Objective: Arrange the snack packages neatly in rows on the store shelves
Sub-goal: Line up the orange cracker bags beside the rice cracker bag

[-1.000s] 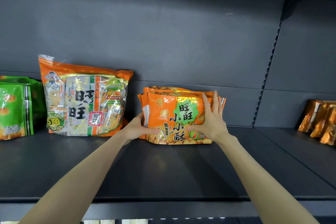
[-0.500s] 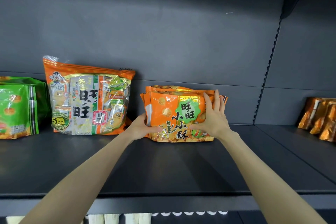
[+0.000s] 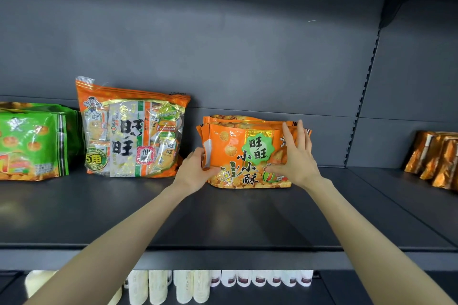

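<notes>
— Dark-grey steel shelving was pictured from head height, the store shelf (image 3: 223,218) backed by a plain back panel (image 3: 223,57). What was being handled?

— A stack of orange snack packs (image 3: 238,153) was seen standing upright towards the rear of the shelf, right of centre, with the printed face turned outward. It was held from both sides.

— How were the hands placed?

— The left hand (image 3: 195,171) was closed on the stack's lower left edge, with the thumb laid on the front and the fingers tucked behind. The right hand (image 3: 297,158) was spread flat against the right side of the front. Its fingers were straight and reached the top edge, its thumb was stretched across the print, and nothing was clasped by it.

— What else was caught?

— A large orange bag of rice crackers (image 3: 131,131) was leaned against the panel near the stack, on its left and apart from it. Green packs (image 3: 29,141) were ranged further left, at the frame's edge. Copper-coloured packs (image 3: 438,158) were lined up well apart on the right. White bottles (image 3: 247,277) were glimpsed in a row on the lower shelf (image 3: 352,290).
</notes>
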`<state>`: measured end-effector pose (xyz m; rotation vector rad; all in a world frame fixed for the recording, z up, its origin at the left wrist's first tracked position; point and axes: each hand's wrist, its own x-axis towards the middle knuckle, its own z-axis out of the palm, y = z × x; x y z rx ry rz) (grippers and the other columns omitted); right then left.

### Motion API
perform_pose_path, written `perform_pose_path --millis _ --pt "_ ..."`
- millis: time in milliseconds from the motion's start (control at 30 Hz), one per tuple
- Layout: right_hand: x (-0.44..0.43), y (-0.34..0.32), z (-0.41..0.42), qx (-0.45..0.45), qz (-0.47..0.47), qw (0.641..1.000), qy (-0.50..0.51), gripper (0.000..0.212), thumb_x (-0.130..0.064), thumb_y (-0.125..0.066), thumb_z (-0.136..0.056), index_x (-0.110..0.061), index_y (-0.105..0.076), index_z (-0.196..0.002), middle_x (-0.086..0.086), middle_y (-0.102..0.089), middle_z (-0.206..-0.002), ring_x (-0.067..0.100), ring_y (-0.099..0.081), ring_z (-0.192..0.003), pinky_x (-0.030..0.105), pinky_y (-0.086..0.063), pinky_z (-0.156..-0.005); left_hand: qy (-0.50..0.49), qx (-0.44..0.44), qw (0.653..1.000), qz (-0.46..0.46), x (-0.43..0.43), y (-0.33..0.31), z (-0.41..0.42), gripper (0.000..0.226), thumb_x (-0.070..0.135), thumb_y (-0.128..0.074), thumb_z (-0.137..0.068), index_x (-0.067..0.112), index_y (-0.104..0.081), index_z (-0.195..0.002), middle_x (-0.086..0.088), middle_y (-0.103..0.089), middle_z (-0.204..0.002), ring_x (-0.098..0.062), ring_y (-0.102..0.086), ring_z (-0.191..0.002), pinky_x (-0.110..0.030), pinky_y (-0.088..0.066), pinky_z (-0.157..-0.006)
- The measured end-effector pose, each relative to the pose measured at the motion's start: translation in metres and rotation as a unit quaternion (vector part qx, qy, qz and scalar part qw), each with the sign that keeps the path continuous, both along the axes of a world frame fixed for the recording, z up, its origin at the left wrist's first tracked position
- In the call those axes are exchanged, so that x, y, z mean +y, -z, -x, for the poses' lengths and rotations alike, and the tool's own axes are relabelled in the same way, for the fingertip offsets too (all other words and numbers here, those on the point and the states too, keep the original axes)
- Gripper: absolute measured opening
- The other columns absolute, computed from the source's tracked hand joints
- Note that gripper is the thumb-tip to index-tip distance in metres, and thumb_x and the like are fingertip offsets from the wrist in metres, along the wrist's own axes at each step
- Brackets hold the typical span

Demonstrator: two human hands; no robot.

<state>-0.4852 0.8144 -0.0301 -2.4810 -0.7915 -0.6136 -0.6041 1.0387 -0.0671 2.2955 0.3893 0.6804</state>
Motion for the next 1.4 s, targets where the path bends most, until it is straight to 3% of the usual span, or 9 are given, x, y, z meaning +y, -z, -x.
perform_pose_path --millis 133,300,567,767,900,1167,1400 --pt "-0.006 -0.003 0.003 -0.002 0.003 1.000 -0.012 0.116 -0.048 -0.079 -0.067 -0.029 0.000 -0.151 0.000 0.022 -0.157 0.030 0.013 -0.145 0.058 -0.032 -0.106 -0.030 0.001 1.000 -0.008 -0.011 0.000 0.009 0.069 0.037 -0.070 -0.080 0.013 -0.035 -0.135 -0.008 -0.051 -0.133 -0.027 -0.053 -0.118 -0.045 -0.048 -0.097" --pt "-0.008 -0.006 0.008 0.000 0.034 0.999 -0.015 0.109 -0.047 -0.076 -0.072 -0.028 -0.004 -0.151 0.001 0.020 -0.157 0.032 0.010 -0.146 0.058 -0.032 -0.107 -0.055 0.019 0.998 -0.035 -0.015 -0.003 0.016 0.065 0.035 -0.069 -0.082 0.013 -0.035 -0.133 -0.009 -0.049 -0.132 -0.028 -0.051 -0.118 -0.041 -0.047 -0.096" --pt "-0.024 -0.020 0.013 0.028 0.074 0.996 -0.028 0.100 -0.039 -0.074 -0.078 -0.026 -0.006 -0.151 0.002 0.013 -0.159 0.035 0.003 -0.146 0.057 -0.028 -0.108 -0.076 0.088 0.979 -0.170 -0.038 -0.020 0.026 0.065 0.042 -0.060 -0.087 0.015 -0.033 -0.140 -0.010 -0.046 -0.135 -0.030 -0.046 -0.124 -0.044 -0.043 -0.100" --pt "-0.013 -0.033 0.029 -0.033 0.086 0.995 -0.042 0.088 -0.046 -0.071 -0.077 -0.023 -0.024 -0.147 0.002 0.006 -0.160 0.032 0.005 -0.146 0.053 -0.018 -0.114 -0.096 0.081 0.970 -0.208 -0.033 -0.037 0.050 0.060 0.047 -0.059 -0.086 0.017 -0.041 -0.135 -0.008 -0.051 -0.128 -0.028 -0.049 -0.118 -0.041 -0.044 -0.097" --pt "0.012 -0.040 0.050 -0.051 0.088 0.992 -0.069 0.074 -0.040 -0.068 -0.082 -0.022 -0.031 -0.144 0.002 -0.001 -0.160 0.028 0.003 -0.146 0.050 -0.017 -0.115 -0.120 0.087 0.962 -0.229 -0.012 -0.041 0.079 0.057 0.043 -0.058 -0.088 0.017 -0.043 -0.136 -0.009 -0.047 -0.138 -0.028 -0.040 -0.129 -0.042 -0.039 -0.103" --pt "0.092 -0.040 0.094 -0.076 0.077 0.986 -0.129 0.063 -0.037 -0.063 -0.086 -0.018 -0.039 -0.141 0.002 -0.021 -0.156 0.024 -0.009 -0.144 0.042 -0.022 -0.114 -0.178 0.068 0.968 -0.163 0.072 -0.027 0.131 0.058 0.042 -0.062 -0.085 0.014 -0.043 -0.134 -0.009 -0.047 -0.135 -0.029 -0.044 -0.125 -0.043 -0.044 -0.095" --pt "0.177 -0.017 0.127 -0.031 0.052 0.991 -0.122 0.063 -0.037 -0.060 -0.089 -0.015 -0.036 -0.143 0.003 -0.033 -0.151 0.022 -0.021 -0.140 0.035 -0.022 -0.113 -0.180 0.011 0.980 -0.086 0.160 -0.004 0.152 0.079 0.036 -0.068 -0.083 0.005 -0.027 -0.143 -0.016 -0.031 -0.144 -0.033 -0.032 -0.133 -0.042 -0.034 -0.106"
